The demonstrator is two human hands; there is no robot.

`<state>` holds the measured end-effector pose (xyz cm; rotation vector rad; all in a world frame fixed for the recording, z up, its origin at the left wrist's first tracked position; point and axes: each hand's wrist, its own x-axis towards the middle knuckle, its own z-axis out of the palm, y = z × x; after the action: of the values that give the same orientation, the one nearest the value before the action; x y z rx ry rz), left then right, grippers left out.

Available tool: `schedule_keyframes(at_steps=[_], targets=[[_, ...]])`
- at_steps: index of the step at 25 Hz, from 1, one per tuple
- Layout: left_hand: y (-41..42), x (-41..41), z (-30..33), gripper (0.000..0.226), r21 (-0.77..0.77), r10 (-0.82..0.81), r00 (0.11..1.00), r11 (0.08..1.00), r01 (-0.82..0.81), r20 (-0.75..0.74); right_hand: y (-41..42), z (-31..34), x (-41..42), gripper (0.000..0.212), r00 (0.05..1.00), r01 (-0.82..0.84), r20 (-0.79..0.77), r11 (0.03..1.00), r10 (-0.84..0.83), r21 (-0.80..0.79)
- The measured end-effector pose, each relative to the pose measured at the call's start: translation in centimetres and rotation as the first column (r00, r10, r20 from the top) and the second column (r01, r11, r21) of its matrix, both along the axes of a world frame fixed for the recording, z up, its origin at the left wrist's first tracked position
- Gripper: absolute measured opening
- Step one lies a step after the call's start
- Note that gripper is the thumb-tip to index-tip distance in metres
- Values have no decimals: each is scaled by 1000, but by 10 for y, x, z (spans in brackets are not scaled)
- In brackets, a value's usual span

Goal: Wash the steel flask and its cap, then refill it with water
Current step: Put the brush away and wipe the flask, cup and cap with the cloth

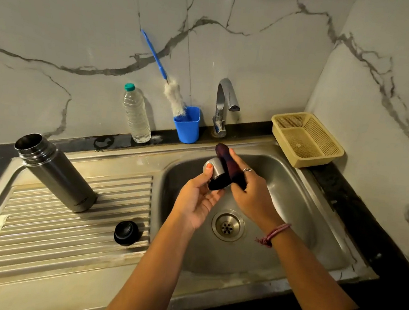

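Scrubbing comes first: left hand (196, 200) holds the steel cap (213, 170), right hand (250, 189) grips a dark sponge (227, 168) mid-frame, while the open flask (54, 171) at left waits unwashed and unfilled.

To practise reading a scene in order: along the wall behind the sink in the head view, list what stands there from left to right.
Plastic water bottle → blue cup holding the bottle brush → tap → yellow mesh basket.
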<state>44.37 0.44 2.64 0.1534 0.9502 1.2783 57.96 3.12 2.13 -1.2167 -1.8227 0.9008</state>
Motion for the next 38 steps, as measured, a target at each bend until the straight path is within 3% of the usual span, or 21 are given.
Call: schedule_keyframes(at_steps=[3, 5, 9, 14, 19, 23, 28, 32, 36, 38], targets=[[2, 2, -1, 25, 20, 12, 999, 1000, -11, -47, -7, -5, -5, 85, 985, -50, 172, 984, 20, 173], [0, 3, 0, 25, 25, -1, 998, 1000, 2, -56, -6, -7, -4, 85, 966, -42, 256, 973, -18, 227], [-2, 5, 5, 43, 87, -24, 1000, 996, 23, 6, 5, -2, 4, 77, 986, 102, 123, 990, -113, 93], [-1, 9, 5, 41, 140, 4, 1000, 990, -5, 6, -5, -4, 1, 82, 969, -41, 240, 924, -55, 380], [-1, 10, 5, 51, 217, -31, 998, 976, 19, 51, 0, 8, 2, 79, 996, 82, 29, 976, -89, 203], [2, 12, 2, 45, 232, -15, 1000, 972, 15, -2, -10, -1, -1, 79, 963, -48, 256, 883, -83, 468], [-2, 16, 0, 51, 250, -36, 998, 968, 21, 58, -1, 11, 5, 75, 989, 100, 82, 961, -124, 257], [0, 16, 0, 40, 299, -33, 999, 954, 21, 36, -16, 4, 0, 70, 951, -41, 279, 842, -132, 537], [-2, 15, 3, 55, 320, -61, 997, 946, 43, 47, -6, 9, 5, 78, 988, 111, 64, 934, -141, 338], [-2, 16, 6, 50, 311, -57, 996, 950, 34, 64, -11, 12, 1, 75, 983, 107, 102, 921, -156, 374]])
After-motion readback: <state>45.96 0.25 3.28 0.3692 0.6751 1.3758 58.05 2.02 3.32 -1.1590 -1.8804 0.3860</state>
